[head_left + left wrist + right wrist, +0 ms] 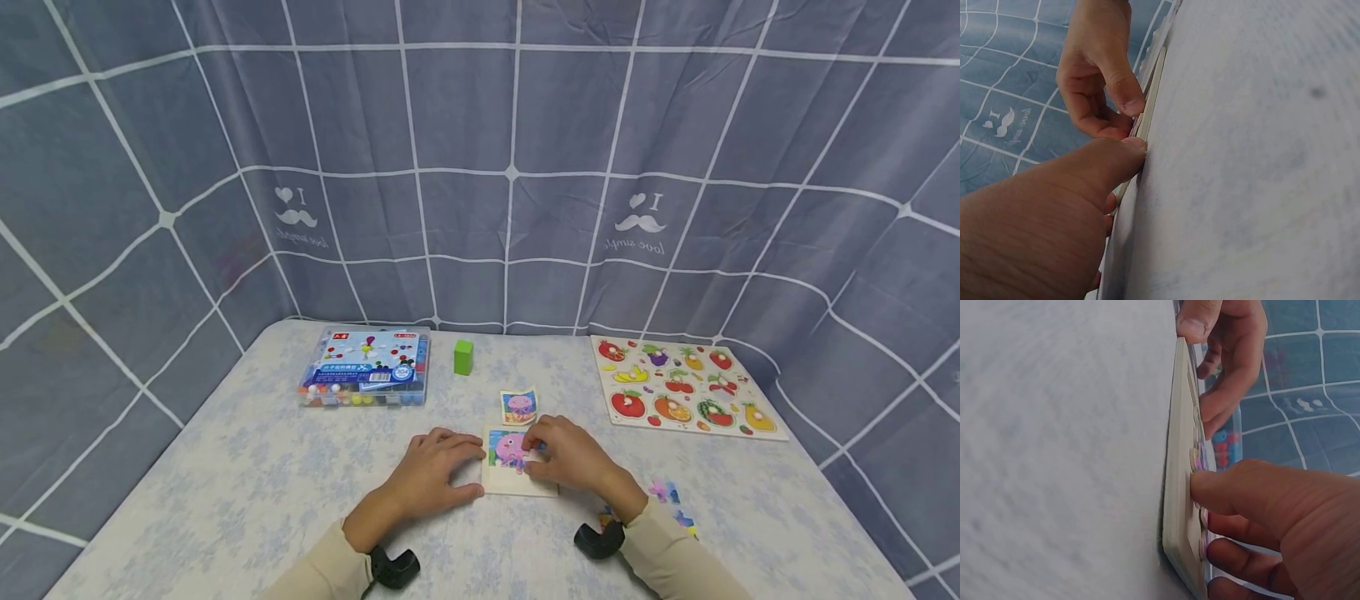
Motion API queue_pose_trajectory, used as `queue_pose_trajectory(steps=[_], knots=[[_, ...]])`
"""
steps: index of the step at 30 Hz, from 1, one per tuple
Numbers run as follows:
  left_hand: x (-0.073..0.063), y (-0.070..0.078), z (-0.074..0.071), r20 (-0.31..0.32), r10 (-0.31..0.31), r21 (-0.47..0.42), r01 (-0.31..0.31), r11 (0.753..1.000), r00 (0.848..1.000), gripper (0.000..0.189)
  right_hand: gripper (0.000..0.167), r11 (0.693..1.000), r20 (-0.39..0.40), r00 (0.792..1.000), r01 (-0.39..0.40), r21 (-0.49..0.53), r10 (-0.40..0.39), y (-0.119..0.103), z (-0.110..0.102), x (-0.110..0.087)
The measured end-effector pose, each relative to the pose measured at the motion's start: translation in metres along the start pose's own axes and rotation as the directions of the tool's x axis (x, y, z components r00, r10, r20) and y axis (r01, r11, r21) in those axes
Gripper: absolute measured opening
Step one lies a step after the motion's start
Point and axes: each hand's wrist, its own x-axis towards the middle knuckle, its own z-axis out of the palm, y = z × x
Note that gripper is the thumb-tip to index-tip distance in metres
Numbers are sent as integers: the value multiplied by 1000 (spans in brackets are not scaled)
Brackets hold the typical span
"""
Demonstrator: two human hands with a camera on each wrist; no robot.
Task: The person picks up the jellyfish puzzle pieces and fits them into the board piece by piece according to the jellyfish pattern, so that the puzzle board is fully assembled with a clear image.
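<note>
A small wooden puzzle board (pixel 517 483) lies on the table, its upper part covered by pieces that show a pink octopus (pixel 510 447) on blue and green. At its left edge my left hand (pixel 435 471) rests with thumb and fingers spread, touching the rim. My right hand (pixel 566 454) is over the board's right side, thumb and fingers bent around a puzzle piece that they mostly hide. In the right wrist view, the right thumb and fingers (pixel 1235 547) meet pieces standing slightly proud of the board (pixel 1179 487). Just behind the board lies a small picture card (pixel 519 407).
Loose puzzle pieces (pixel 665 492) lie by the right forearm, some partly covered by it. A clear plastic case (pixel 365 367) of coloured balls stands back left, beside a green block (pixel 463 357). A fruit puzzle board (pixel 682 387) lies back right. A grid-patterned curtain (pixel 465 208) hangs behind.
</note>
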Motion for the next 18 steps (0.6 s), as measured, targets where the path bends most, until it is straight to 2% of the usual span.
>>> queue_pose_trajectory(steps=[10, 18], knots=[[-1, -1, 0, 5, 6, -7, -6, 1000, 1000, 44, 25, 998, -22, 998, 58, -34, -58, 1, 2, -1], [0, 0, -1, 4, 4, 3, -4, 1000, 1000, 45, 22, 999, -25, 999, 48, -21, -48, 2, 5, 0]])
